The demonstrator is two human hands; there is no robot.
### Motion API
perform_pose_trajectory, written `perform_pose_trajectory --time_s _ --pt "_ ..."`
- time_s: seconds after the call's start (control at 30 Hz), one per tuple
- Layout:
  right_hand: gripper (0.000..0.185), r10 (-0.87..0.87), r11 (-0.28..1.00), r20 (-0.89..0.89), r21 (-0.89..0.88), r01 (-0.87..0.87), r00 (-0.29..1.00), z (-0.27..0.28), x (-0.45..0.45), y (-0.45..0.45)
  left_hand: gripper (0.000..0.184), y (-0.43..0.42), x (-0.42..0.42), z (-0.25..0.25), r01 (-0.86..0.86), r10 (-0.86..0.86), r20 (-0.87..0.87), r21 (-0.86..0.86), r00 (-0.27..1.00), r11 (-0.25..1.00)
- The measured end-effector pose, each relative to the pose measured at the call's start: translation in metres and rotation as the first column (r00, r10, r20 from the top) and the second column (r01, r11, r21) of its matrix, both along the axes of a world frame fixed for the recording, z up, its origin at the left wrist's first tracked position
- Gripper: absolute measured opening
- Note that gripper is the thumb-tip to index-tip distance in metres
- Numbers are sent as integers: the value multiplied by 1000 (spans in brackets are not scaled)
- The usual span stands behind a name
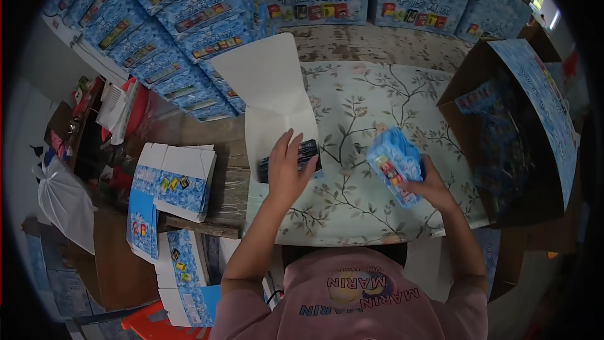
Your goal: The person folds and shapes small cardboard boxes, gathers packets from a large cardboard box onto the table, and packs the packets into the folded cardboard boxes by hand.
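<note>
Workroom: stacked blue boxes (189, 16) at back left, floral cloth (343, 186) over table. Brown carton (464, 70), packets inside, at right edge; flat printed cartons (182, 186) at left. White-lined box (270, 72) stands open on cloth, lid up. Blue packet bundle (391, 157) over cloth, between box and carton — right hand (434, 186) clamped on its near side. Left hand (288, 167) over dark packets (308, 149) in box, fingers spread — cannot tell whether gripping.

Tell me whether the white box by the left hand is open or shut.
Open: the white box's lid is spread away from the person, exposing black packets beneath the left hand.
</note>
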State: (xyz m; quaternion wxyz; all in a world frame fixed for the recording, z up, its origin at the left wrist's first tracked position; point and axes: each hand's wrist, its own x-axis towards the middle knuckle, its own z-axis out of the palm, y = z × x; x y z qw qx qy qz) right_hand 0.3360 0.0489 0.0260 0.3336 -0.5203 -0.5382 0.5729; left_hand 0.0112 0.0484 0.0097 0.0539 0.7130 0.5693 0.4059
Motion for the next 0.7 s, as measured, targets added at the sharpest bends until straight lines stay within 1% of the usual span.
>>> perform_pose_trajectory --time_s 0.07,0.1,0.13,0.17,0.2,0.23,0.27,0.3,0.33,0.37,0.4,0.43,0.47,0.5,0.53,0.57,0.63,0.67,0.7 --pt "75 -3 986 -35 164 9 999 27 -49 30 51 20 -24 -11 -85 56 -204 -133 977 987" --pt "75 50 974 -42 224 -40 998 41 -76 45 60 32 -32 -20 -73 26 -247 -182 969 981" --pt "76 106 955 -46 283 -89 993 53 -103 60 60 37 -33 -11 -80 34 -248 -176 968 981" --pt "79 140 946 -24 300 -127 990 60 -129 74 63 41 -30 1 -79 -36 -233 -463 972 883" --pt "82 173 935 -1 315 -163 985 64 -152 86 66 44 -27 8 -72 -98 -196 -707 976 703" --pt "82 180 931 -1 324 -170 984 66 -175 96 69 45 -28 -3 -97 -75 -242 -627 967 773" --pt "80 168 895 178 384 -226 970 63 -196 107 69 44 -28 -3 -102 -68 -245 -619 967 779" --pt "79 135 856 351 429 -287 927 56 -208 115 67 41 -29 -4 -78 -90 -244 -603 966 794" --pt "79 136 853 351 433 -290 926 42 -216 122 65 37 -30 -5 -52 -114 -241 -590 964 806" --pt "76 116 728 518 536 -427 847 23 -224 130 63 34 -32 -10 -16 -132 -209 -588 969 809" --pt "73 61 578 663 586 -568 746 5 -231 136 63 32 -33 -8 -18 -127 -204 -588 971 808" --pt "71 30 518 686 611 -598 727 -14 -232 139 62 30 -33 -3 4 -159 -207 -597 965 802" --pt "71 36 517 690 606 -604 723 -19 -230 143 62 28 -34 -1 26 -191 -209 -607 959 795" --pt "72 90 510 788 489 -708 609 -24 -227 148 62 28 -36 -5 28 -189 -202 -609 961 792" --pt "72 142 497 865 357 -791 481 -21 -227 149 62 28 -38 -9 49 -193 -197 -568 961 822" --pt "72 144 499 868 350 -793 474 -17 -227 151 61 28 -38 -12 71 -199 -192 -522 961 850" --pt "70 329 565 897 63 -823 295 -1 -226 156 61 28 -38 -10 93 -208 -171 -514 963 853" --pt "70 327 564 899 62 -823 292 4 -229 156 61 27 -38 -8 108 -216 -159 -507 963 855" --pt "69 339 576 880 84 -813 331 8 -233 157 61 25 -38 -8 107 -214 -158 -504 964 857"
